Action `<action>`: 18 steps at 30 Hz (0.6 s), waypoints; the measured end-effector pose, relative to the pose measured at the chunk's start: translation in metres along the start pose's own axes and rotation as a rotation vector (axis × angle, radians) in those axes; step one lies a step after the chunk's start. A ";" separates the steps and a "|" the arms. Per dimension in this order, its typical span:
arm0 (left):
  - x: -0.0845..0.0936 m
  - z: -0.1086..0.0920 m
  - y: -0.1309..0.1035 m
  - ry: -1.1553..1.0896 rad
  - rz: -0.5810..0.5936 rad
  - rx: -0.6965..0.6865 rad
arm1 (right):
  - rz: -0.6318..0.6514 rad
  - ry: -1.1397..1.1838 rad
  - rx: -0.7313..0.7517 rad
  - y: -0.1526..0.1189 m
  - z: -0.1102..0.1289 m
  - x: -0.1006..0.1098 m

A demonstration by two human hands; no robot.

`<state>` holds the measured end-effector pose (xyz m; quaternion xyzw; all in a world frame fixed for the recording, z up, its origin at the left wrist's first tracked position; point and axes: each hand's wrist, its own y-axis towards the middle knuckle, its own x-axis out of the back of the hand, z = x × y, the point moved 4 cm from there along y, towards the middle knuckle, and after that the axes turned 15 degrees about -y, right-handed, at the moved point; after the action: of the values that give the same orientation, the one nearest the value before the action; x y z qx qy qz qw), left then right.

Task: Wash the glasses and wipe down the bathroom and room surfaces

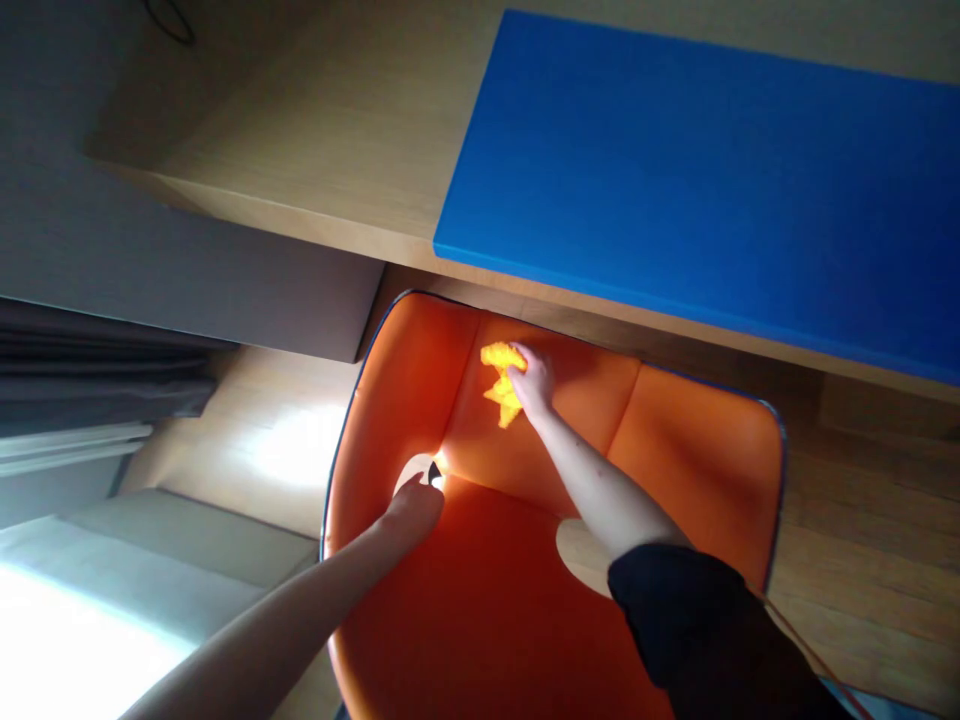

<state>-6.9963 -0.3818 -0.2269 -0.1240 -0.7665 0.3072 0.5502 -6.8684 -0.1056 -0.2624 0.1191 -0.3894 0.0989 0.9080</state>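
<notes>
An orange chair (495, 590) with stitched panels and dark piping fills the middle of the view. My right hand (534, 380) is closed around a crumpled yellow cloth (504, 385), which lies against the inner face of the chair's backrest. Lower and to the left, my left hand (416, 505) is wrapped round a small flashlight (435, 474), mostly hidden by the fingers. Its dark end and a bright glow show beside the gap at the chair's left corner. Light falls on the seam between seat and backrest.
Beyond the chair stands a wooden desk (315, 130) with a blue mat (675, 180) overhanging its front edge. A grey panel (292, 280) and dark curtain (97, 365) are at left, near a bright window (67, 650). Wooden floor (862, 540) shows at right.
</notes>
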 end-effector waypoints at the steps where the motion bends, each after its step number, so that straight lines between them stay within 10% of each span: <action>1: 0.002 0.001 -0.009 0.016 0.012 0.011 | -0.061 0.005 0.016 0.022 0.010 0.001; 6: 0.015 0.008 -0.056 0.007 -0.097 -0.149 | 0.101 -0.107 0.009 0.040 0.074 -0.051; 9: 0.038 0.014 -0.091 -0.087 -0.467 -0.325 | 0.352 -0.154 -0.003 -0.055 0.103 -0.088; 13: 0.059 0.049 -0.126 -0.331 -0.951 -0.041 | 0.633 -0.140 0.105 -0.199 0.109 -0.114; 18: 0.043 0.089 -0.115 -0.929 -0.667 0.446 | 0.716 -0.069 0.221 -0.240 0.079 -0.116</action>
<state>-7.0767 -0.4779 -0.1422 0.3875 -0.8409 0.2936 0.2378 -6.9356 -0.3670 -0.3273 0.0759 -0.4238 0.4471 0.7840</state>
